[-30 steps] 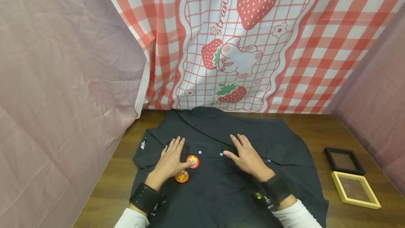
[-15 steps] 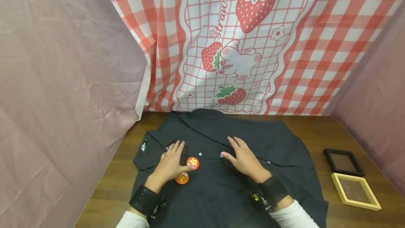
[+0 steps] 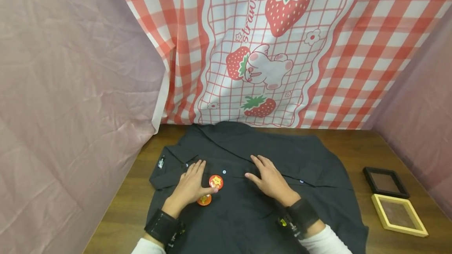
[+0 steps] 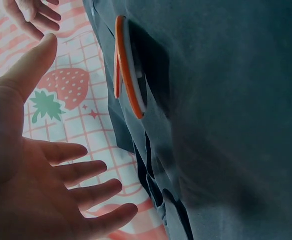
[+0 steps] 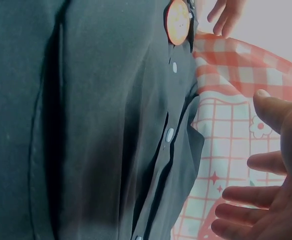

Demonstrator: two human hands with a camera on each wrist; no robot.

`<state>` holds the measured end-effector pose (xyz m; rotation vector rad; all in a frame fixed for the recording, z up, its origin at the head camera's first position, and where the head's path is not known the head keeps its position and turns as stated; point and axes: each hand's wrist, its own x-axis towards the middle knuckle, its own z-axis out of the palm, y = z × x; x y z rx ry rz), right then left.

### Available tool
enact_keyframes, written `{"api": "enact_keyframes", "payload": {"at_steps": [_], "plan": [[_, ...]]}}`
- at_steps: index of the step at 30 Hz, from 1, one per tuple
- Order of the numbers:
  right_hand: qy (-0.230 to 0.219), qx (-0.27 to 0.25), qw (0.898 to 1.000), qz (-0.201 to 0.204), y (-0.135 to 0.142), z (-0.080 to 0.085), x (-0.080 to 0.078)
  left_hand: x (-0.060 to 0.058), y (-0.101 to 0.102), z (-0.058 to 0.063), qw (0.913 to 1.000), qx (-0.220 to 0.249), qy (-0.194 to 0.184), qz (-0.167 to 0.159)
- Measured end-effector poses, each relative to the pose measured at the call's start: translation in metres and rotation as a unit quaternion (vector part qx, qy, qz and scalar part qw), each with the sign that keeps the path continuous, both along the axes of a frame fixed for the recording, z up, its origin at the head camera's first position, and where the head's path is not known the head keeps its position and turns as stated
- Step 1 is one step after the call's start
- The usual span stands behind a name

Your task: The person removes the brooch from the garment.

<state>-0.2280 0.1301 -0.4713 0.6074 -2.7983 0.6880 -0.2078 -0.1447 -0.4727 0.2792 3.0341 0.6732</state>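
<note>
A dark button-up shirt point(image 3: 247, 214) lies spread on the wooden table, its collar at the left with a white label point(image 3: 161, 162). On it sit a red round pin badge point(image 3: 216, 182) with a yellow star figure and an orange round pin badge point(image 3: 204, 200). My left hand point(image 3: 190, 185) hovers palm down over the shirt, fingers straight; its thumb overlaps the lower edge of the red badge and partly hides the orange one. Both wrist views show a gap between palms and cloth. Holding nothing, my right hand point(image 3: 272, 181) hovers over the middle of the shirt near its buttons point(image 5: 170, 135).
At the right of the table point(image 3: 360, 156) lie a black frame point(image 3: 400, 185) and a pale wooden frame point(image 3: 379, 211). A red-checked strawberry cloth point(image 3: 325, 85) hangs behind, and pink curtains point(image 3: 88, 89) close off both sides.
My right hand has drifted slightly left and toward me. The left hand has also come slightly nearer, its thumb sliding down to the red badge's lower edge. Shirt and badges stay put.
</note>
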Motion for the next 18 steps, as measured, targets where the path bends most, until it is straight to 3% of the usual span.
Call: {"api": "enact_keyframes", "payload": {"at_steps": [18], "plan": [[-0.010, -0.005, 1.000, 0.008, -0.0045, 0.0017, -0.0035, 0.0028, 0.0022, -0.0030, 1.0000, -0.005, -0.004, 0.002]]}}
